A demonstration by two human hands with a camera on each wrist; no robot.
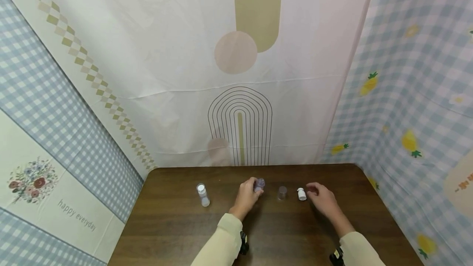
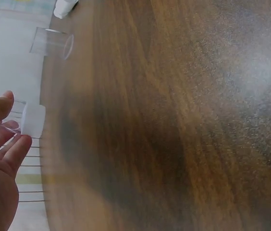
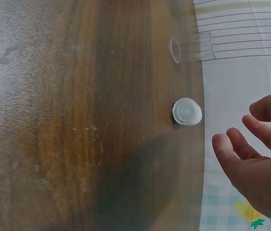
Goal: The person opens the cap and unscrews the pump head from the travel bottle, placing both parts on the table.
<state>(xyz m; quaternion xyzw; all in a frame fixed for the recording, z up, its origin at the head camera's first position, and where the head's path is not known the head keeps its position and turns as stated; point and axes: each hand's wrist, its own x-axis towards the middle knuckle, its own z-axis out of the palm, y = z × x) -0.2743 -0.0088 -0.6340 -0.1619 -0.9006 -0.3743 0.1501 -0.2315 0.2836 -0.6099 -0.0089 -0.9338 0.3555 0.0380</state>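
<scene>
My left hand (image 1: pixel 246 195) grips a small clear bottle (image 1: pixel 260 184) above the table. In the left wrist view, thumb and fingers surround its see-through body, and a white end piece (image 2: pixel 33 121) shows at the table side. To the right of it a clear plastic cap (image 1: pixel 282 193) stands on the table. Beside that cap is a small white pump top (image 1: pixel 301 194), seen end-on as a round white piece (image 3: pixel 187 111) in the right wrist view. Close to its right side hovers my right hand (image 1: pixel 323 199), fingers loosely bent, holding nothing.
Left of my left hand stands another small bottle (image 1: pixel 203 195), clear with a white top. The brown wooden table (image 1: pixel 166 229) ends at a white printed cloth (image 1: pixel 177 126) behind. Checked cloth (image 1: pixel 399 106) hangs along the right side.
</scene>
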